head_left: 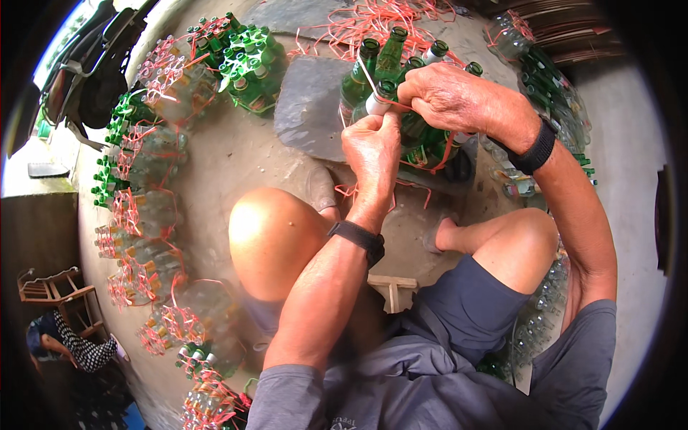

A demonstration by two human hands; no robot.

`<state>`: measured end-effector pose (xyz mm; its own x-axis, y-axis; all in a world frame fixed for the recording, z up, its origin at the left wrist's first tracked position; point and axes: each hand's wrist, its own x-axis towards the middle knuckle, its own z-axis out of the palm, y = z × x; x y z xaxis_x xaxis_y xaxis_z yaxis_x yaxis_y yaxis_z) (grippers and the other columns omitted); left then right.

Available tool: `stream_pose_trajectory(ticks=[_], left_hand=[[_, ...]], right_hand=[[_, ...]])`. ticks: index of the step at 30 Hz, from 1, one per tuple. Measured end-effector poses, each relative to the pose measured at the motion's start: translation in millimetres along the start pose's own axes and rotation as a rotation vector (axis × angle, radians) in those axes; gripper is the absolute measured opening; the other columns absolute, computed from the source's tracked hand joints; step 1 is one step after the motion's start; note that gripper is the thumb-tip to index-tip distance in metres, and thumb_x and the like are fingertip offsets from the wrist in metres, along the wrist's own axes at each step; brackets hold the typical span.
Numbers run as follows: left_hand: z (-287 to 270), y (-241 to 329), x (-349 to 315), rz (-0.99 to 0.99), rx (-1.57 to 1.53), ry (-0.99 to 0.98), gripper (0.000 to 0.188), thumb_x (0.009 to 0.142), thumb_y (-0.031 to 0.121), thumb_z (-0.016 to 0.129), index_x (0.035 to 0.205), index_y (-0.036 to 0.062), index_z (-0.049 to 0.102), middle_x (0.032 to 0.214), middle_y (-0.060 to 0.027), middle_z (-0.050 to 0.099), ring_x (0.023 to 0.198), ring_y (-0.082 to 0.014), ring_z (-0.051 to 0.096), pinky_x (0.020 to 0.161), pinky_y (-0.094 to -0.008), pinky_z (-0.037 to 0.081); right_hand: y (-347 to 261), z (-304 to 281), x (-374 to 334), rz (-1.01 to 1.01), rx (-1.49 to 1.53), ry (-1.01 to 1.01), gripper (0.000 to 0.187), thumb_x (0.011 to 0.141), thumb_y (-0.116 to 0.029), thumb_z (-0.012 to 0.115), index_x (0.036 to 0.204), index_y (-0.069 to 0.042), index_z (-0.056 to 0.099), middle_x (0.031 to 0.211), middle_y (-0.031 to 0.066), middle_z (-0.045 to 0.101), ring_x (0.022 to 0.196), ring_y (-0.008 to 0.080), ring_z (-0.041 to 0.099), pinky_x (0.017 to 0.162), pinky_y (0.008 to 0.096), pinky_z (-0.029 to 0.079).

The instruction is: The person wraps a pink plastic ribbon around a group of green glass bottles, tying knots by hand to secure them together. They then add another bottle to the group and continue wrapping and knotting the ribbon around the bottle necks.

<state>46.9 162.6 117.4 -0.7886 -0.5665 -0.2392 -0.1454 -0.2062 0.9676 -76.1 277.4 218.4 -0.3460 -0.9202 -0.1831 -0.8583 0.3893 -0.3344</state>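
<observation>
In front of me a cluster of green glass bottles stands upright at the edge of a dark slab. My left hand is closed in a pinch beside the neck of the nearest bottle, which has a white label. Fingers bent and closed, my right hand covers several bottle necks. A thin pink plastic strap runs between the two hands at the bottle's neck, and both grip it. A pale length of strap slants up from there across the bottles. More pink strap hangs round the cluster's lower side.
Loose pink straps lie heaped behind the bottles. Strapped bundles of clear bottles curve along my left, with green bottles at the far left. More bottles line the right wall. A grey slab lies left of the cluster.
</observation>
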Motion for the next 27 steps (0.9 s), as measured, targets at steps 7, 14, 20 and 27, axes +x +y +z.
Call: stream_pose_trajectory(ticks=[7, 14, 20, 27], left_hand=[[9.5, -14.8, 2.3, 0.040, 0.074, 0.035, 0.043, 0.092, 0.034, 0.076, 0.071, -0.0032, 0.073, 0.050, -0.0144, 0.055, 0.049, -0.0156, 0.052, 0.055, -0.0432, 0.044], [12.6, -12.2, -0.9, 0.075, 0.126, 0.025, 0.042, 0.095, 0.032, 0.072, 0.073, -0.0039, 0.071, 0.055, -0.0170, 0.059, 0.050, -0.0213, 0.055, 0.058, -0.0438, 0.046], [11.1, -10.6, -1.4, 0.083, 0.098, 0.008, 0.047, 0.097, 0.032, 0.073, 0.066, -0.0024, 0.065, 0.051, -0.0093, 0.050, 0.049, -0.0145, 0.046, 0.053, -0.0409, 0.041], [12.7, -1.5, -4.8, 0.082, 0.058, -0.008, 0.045, 0.098, 0.029, 0.072, 0.067, -0.0033, 0.063, 0.050, -0.0049, 0.047, 0.050, -0.0106, 0.040, 0.051, -0.0377, 0.037]], right_hand=[[-20.6, -14.8, -7.5, -0.045, -0.256, 0.074, 0.013, 0.087, -0.008, 0.058, 0.085, -0.002, 0.069, 0.078, 0.0176, 0.065, 0.083, 0.0401, 0.068, 0.073, 0.0508, 0.052], [-31.0, -33.1, -10.0, -0.019, -0.449, -0.049, 0.010, 0.084, -0.011, 0.065, 0.093, -0.007, 0.067, 0.093, 0.0126, 0.067, 0.096, 0.0329, 0.068, 0.084, 0.0451, 0.055], [-11.4, -33.1, -12.4, -0.281, -0.527, 0.174, 0.012, 0.078, -0.006, 0.069, 0.088, -0.008, 0.062, 0.092, 0.0094, 0.063, 0.098, 0.0312, 0.065, 0.087, 0.0426, 0.055], [1.4, -49.5, -1.2, -0.143, -0.542, 0.026, 0.012, 0.080, -0.008, 0.069, 0.077, -0.003, 0.058, 0.089, 0.0106, 0.060, 0.094, 0.0327, 0.064, 0.082, 0.0453, 0.054]])
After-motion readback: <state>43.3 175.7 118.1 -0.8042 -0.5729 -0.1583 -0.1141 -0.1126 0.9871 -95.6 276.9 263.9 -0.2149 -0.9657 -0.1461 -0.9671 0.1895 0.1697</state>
